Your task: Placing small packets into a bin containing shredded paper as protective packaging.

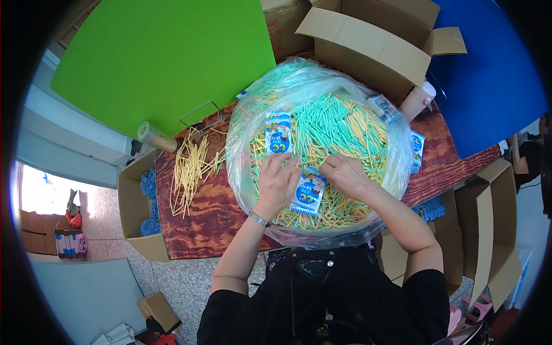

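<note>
A red-brown wooden table (pixel 198 238) sits between a green board (pixel 167 57) and a blue board (pixel 489 75), with a big clear plastic bag (pixel 237 178) open on it, full of thin green and yellow sticks (pixel 325 118). The lower packet (pixel 309 192), blue and white, lies on the sticks between the hands; the upper packet (pixel 278 132) lies by the left fingertips. The left hand (pixel 277 183) curls near the lower packet's left edge, and the right hand (pixel 346 177) bends over its upper right corner; whether either grips anything, I cannot tell.

The sticks look brittle, so a heavy press could snap some. The loose heap may give way under the lower packet and let it slide or tip. The bag's rim is slack, and both forearms cross it: a snagged arm could drag the plastic inward or spill sticks onto the table
</note>
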Demonstrator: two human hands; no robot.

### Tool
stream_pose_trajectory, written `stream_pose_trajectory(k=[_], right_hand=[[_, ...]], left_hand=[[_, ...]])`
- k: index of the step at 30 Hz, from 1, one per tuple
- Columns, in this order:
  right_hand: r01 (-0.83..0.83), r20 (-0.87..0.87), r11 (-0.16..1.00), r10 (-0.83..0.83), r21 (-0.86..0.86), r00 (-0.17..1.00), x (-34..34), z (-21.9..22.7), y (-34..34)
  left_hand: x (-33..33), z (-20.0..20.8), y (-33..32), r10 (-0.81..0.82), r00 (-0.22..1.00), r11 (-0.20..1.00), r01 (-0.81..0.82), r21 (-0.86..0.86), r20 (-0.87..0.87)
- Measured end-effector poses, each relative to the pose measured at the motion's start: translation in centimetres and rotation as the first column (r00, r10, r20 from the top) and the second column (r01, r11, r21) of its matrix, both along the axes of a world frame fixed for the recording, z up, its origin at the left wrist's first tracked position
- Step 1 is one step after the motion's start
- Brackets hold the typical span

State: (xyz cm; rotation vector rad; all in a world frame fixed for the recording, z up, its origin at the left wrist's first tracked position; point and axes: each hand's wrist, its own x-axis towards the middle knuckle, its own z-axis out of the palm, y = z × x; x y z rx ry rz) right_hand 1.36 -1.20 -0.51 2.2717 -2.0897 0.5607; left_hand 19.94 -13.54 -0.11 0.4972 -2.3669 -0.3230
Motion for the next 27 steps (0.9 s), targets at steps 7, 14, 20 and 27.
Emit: stream_pose_trajectory(k=[7, 14, 20, 27], right_hand=[[0.03, 0.086, 0.973, -0.011, -0.23, 0.996, 0.1, 2.9, 1.5], [0.023, 0.552, 0.994, 0.041, -0.109, 0.833, 0.2, 3.2, 2.2], [0.003, 0.662, 0.999, 0.029, -0.048, 0.749, -1.7, 4.5, 3.4], [0.543, -0.03, 0.804, -0.553, 0.244, 0.832, -12.0, -0.7, 4.2]], left_hand=[[0.4, 0.4, 2.2, -0.139, 0.99, 0.963, 0.133, 0.233, 0.008], [-0.4, 1.0, 2.6, -0.261, 0.964, 0.781, 0.243, 0.575, -0.054], [-1.6, 0.5, 3.1, -0.15, 0.987, 0.715, 0.143, 0.684, -0.05], [-2.3, 1.3, 3.7, -0.12, 0.991, 0.577, 0.117, 0.808, -0.058]])
